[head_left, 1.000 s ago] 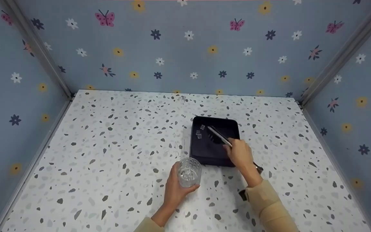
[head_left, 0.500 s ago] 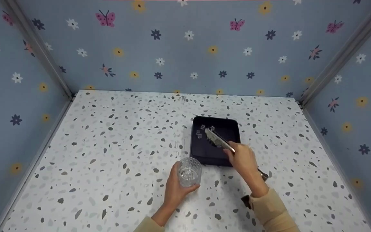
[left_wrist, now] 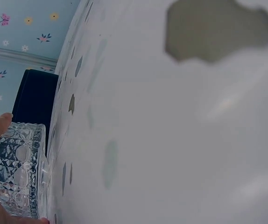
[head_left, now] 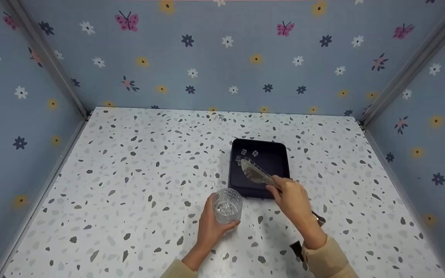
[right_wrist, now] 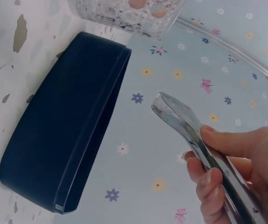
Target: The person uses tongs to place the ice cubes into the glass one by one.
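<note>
Right wrist alone shows a cube [right_wrist: 162,103] in tongs [right_wrist: 193,134] right fingers [right_wrist: 209,184] grip; left fingers [head_left: 208,204] grip glass [head_left: 228,206].

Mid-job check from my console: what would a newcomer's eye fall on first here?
Probably the dark tray standing out on the speckled white table, with loose clear cubes toward its far left corner. Above it, the metal tongs in the person's right grip hold a clear piece at their tips. Nearer the person, the left grip holds a patterned glass.
</note>
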`<action>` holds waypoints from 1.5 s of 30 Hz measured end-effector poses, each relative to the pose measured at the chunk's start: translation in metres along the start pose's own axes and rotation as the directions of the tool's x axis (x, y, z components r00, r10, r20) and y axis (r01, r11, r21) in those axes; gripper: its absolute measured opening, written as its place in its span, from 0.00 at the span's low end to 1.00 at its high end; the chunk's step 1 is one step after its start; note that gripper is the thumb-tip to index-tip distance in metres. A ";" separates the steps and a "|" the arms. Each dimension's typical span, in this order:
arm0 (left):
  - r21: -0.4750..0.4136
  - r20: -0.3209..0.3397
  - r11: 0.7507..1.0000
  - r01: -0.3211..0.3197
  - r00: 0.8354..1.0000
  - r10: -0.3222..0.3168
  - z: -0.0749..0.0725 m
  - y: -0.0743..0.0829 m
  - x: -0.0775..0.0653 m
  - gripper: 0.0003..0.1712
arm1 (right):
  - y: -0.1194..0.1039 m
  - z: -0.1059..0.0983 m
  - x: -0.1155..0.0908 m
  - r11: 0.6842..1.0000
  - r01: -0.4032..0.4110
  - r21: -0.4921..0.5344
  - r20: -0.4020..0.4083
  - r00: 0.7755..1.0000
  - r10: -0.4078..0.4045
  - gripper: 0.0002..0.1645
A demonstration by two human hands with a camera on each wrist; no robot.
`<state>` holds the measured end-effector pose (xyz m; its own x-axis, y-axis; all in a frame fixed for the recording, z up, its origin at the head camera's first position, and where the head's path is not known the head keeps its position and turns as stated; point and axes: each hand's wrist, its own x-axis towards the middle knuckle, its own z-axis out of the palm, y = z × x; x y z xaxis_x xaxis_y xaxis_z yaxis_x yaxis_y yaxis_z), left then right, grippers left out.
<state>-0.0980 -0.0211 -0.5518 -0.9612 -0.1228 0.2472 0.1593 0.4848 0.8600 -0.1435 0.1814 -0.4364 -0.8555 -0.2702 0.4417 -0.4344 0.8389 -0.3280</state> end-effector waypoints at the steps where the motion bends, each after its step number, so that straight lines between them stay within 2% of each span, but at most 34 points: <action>1: 0.000 0.004 1.000 0.002 1.000 -0.002 0.000 0.000 0.000 0.58 | -0.001 -0.001 -0.001 1.000 0.008 0.001 -0.001 1.000 -0.008 0.07; 8: -0.001 0.020 1.000 0.021 1.000 -0.021 0.000 0.001 0.000 0.57 | -0.013 -0.005 -0.011 1.000 0.016 0.016 0.021 1.000 -0.017 0.15; 12: -0.003 0.008 1.000 0.006 1.000 -0.006 0.001 0.000 0.000 0.57 | -0.019 -0.006 -0.015 0.999 0.039 0.017 0.018 0.999 -0.039 0.16; 23: 0.018 0.007 1.000 0.022 1.000 -0.022 0.000 0.002 0.001 0.57 | -0.029 -0.006 -0.024 0.998 0.059 0.024 0.035 0.998 -0.060 0.16; 33: -0.022 0.006 1.000 0.000 1.000 0.001 0.001 0.000 0.001 0.57 | -0.035 -0.004 -0.029 0.994 0.092 0.059 0.068 0.993 -0.096 0.14; 40: -0.024 0.013 1.000 0.017 1.000 -0.016 0.000 0.000 0.000 0.58 | -0.038 -0.005 -0.031 0.993 0.100 0.057 0.091 0.990 -0.105 0.12; 45: -0.043 0.017 0.999 0.018 1.000 -0.017 0.000 0.000 -0.001 0.58 | -0.038 -0.006 -0.033 0.993 0.112 0.048 0.085 0.990 -0.116 0.14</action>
<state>-0.0965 -0.0212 -0.5521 -0.9674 -0.1166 0.2250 0.1518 0.4445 0.8828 -0.0971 0.1608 -0.4335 -0.8204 -0.4044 0.4043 -0.5403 0.7797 -0.3165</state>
